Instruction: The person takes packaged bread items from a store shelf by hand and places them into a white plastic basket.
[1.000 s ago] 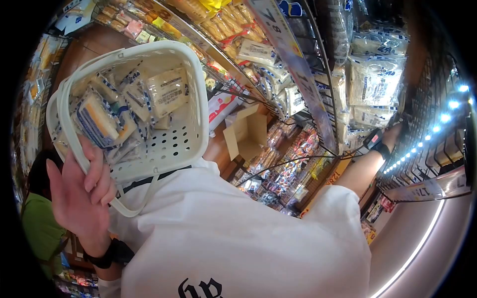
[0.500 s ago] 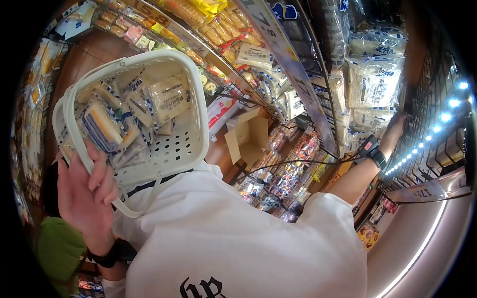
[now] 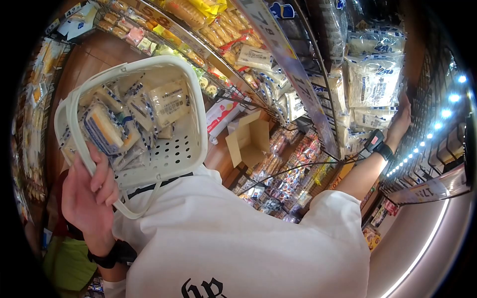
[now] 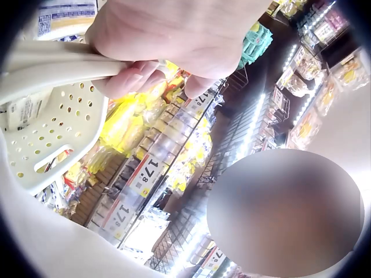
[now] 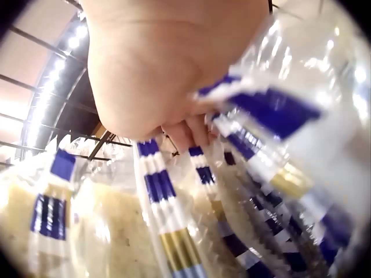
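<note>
In the head view, my left hand (image 3: 91,198) grips the handle (image 3: 77,134) of a white plastic shopping basket (image 3: 196,134) at the left. Inside the basket lie several clear-wrapped packs of sliced bread (image 3: 103,129) with blue-and-white edges. At the right, my right hand (image 3: 400,119) reaches into a wire shelf beside a stack of similar bread packs (image 3: 375,82). The right wrist view shows its fingers (image 5: 179,134) extended down among the blue, white and gold striped wrapper seams (image 5: 159,191), partly hidden by the palm.
A price rail (image 3: 298,74) runs along the shelf front between my hands. An open cardboard box (image 3: 248,141) sits lower down, near a shelf of small colourful packets (image 3: 283,174). Lit wire racks (image 3: 432,134) stand at the right. A person in green (image 3: 69,263) is at the lower left.
My right hand has come out from deeper behind the shelf edge, and its fingers now show beside the bread packs. The basket has shifted slightly down in view, with my left hand still on its handle.
</note>
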A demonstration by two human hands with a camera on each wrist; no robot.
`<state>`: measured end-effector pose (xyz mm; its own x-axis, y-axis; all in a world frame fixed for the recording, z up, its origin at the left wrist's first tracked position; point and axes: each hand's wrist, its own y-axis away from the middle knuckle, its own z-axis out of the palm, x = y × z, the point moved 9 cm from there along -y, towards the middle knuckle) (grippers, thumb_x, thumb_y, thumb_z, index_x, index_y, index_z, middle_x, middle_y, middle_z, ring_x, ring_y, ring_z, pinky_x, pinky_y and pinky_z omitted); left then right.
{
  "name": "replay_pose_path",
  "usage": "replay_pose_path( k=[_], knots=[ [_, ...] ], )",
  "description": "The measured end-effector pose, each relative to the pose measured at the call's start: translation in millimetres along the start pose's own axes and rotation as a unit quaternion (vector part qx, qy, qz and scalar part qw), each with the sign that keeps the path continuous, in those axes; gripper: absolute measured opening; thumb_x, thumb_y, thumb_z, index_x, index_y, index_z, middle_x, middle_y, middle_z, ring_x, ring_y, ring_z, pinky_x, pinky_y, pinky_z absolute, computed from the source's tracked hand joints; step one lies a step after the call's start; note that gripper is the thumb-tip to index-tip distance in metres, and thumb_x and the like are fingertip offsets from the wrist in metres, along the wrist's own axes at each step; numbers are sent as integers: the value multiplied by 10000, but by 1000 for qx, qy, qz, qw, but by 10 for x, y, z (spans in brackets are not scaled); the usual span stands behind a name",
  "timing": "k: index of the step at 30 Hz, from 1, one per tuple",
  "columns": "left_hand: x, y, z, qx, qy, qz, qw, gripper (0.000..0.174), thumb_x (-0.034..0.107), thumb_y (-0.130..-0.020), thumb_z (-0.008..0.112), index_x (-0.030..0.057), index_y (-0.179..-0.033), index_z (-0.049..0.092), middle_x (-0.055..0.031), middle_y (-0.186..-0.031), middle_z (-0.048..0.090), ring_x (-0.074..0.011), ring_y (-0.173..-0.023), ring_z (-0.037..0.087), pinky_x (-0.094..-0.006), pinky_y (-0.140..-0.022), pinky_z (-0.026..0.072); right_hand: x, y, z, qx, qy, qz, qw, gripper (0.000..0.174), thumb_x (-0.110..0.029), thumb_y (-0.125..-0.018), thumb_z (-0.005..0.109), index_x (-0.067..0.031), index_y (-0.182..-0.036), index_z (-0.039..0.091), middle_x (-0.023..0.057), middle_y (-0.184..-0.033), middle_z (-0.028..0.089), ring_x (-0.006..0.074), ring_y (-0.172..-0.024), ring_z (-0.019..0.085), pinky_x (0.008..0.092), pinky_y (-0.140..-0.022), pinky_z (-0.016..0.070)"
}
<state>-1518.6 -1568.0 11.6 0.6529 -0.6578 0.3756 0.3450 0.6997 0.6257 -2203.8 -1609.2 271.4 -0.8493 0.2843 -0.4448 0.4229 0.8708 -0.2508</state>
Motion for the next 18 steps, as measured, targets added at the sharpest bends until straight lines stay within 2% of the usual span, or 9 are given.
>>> replay_pose_path(
  k=[3, 5, 9, 11, 14, 16, 18],
  knots=[
    [-20, -4, -3, 7, 1, -6, 1000, 378, 376, -965, 412, 23, -1100, 389, 21, -722, 353, -46, -511, 298, -187, -438, 255, -14, 36, 163, 6, 29, 125, 992, 624, -442, -1052, 286, 55, -1409, 408, 147, -1435, 465, 236, -1314, 428, 318, -1100, 287],
    [-24, -3, -11, 4, 0, 1, 1000, 381, 375, -964, 412, 20, -1103, 394, 21, -723, 353, -47, -514, 299, -188, -440, 256, 114, 60, 88, 22, 30, 184, 982, 655, -470, -1047, 273, 55, -1424, 383, 147, -1445, 454, 245, -1315, 427, 320, -1102, 286],
    [-17, 19, -23, -2, 7, 12, 1000, 387, 374, -962, 416, 16, -1107, 401, 20, -724, 355, -52, -519, 302, -192, -447, 266, 484, 55, 14, 24, -78, 292, 953, 685, -508, -1031, 302, 1, -1488, 287, 142, -1528, 335, 251, -1394, 320, 339, -1146, 204],
    [-8, 25, -13, 2, 13, 19, 1000, 349, 353, -982, 399, 24, -1099, 398, 29, -709, 347, -51, -503, 289, -193, -440, 261, 614, -25, -56, 23, -74, 231, 970, 707, -522, -1030, 280, 37, -1459, 327, 140, -1508, 365, 254, -1371, 351, 331, -1136, 226],
    [6, 57, 9, 6, 15, 15, 1000, 327, 340, -988, 399, 30, -1090, 398, 32, -700, 343, -53, -496, 284, -197, -439, 263, 647, 40, -134, 22, -88, 169, 981, 726, -531, -1027, 276, 57, -1449, 335, 138, -1511, 357, 249, -1379, 337, 329, -1144, 212],
    [19, 66, 31, 0, 15, 11, 1000, 324, 339, -984, 407, 32, -1086, 400, 31, -699, 342, -54, -496, 285, -199, -440, 265, 474, 220, -137, 23, -68, 163, 984, 727, -534, -1026, 276, 47, -1462, 310, 144, -1527, 328, 247, -1403, 302, 341, -1155, 191],
    [19, 68, 55, -13, 15, 9, 1000, 321, 338, -979, 416, 34, -1083, 403, 30, -698, 341, -54, -496, 284, -201, -440, 267, 56, 485, -26, 24, -11, 181, 983, 725, -538, -1025, 271, 22, -1485, 271, 155, -1546, 293, 249, -1430, 261, 364, -1165, 175]
  ],
)
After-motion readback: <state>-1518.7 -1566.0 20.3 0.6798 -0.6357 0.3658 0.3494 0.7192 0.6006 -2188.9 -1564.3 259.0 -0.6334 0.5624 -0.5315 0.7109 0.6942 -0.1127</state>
